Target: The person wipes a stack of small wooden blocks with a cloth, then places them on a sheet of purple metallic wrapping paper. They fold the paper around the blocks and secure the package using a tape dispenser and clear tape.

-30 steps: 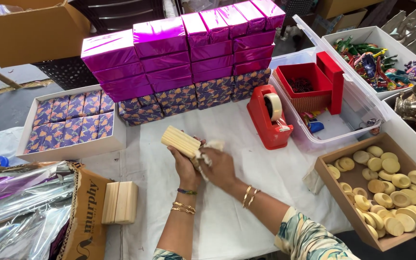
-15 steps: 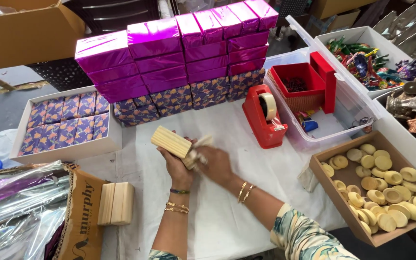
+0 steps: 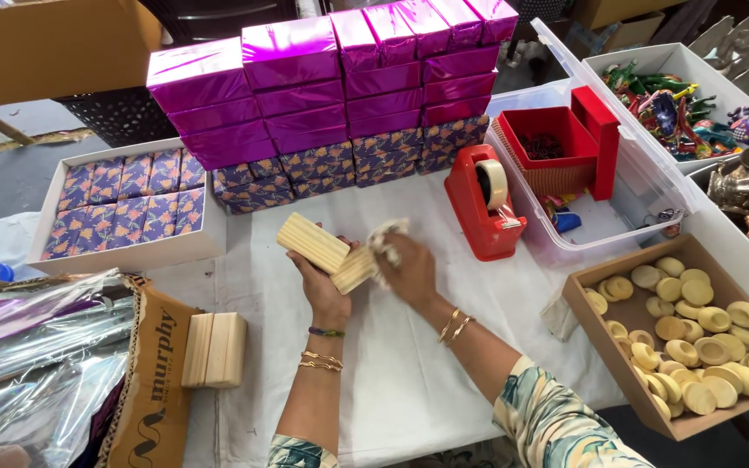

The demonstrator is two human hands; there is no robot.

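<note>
At the centre of the frame a wooden block (image 3: 322, 251) is held above the table (image 3: 392, 381). A stack of wrapped boxes (image 3: 340, 87) is ranged behind it. A tape dispenser (image 3: 483, 204) is set to its right, a tray of discs (image 3: 695, 334) at lower right, and two wooden blocks (image 3: 214, 349) at lower left.

Pale, matt ribbed wood in my left hand (image 3: 322, 290) — the wooden block (image 3: 324, 251) looks raw and unvarnished. My right hand (image 3: 409, 273) presses a soft, crumpled white cloth (image 3: 383, 238) against it. Under my arms, the white table cover (image 3: 392, 381) looks like matt fabric. The magenta boxes (image 3: 305, 74) gleam in glossy foil wrap. The red tape dispenser (image 3: 483, 208) is smooth, shiny plastic. The cellophane sheets (image 3: 36, 355) glisten, crinkled and clear.
</note>
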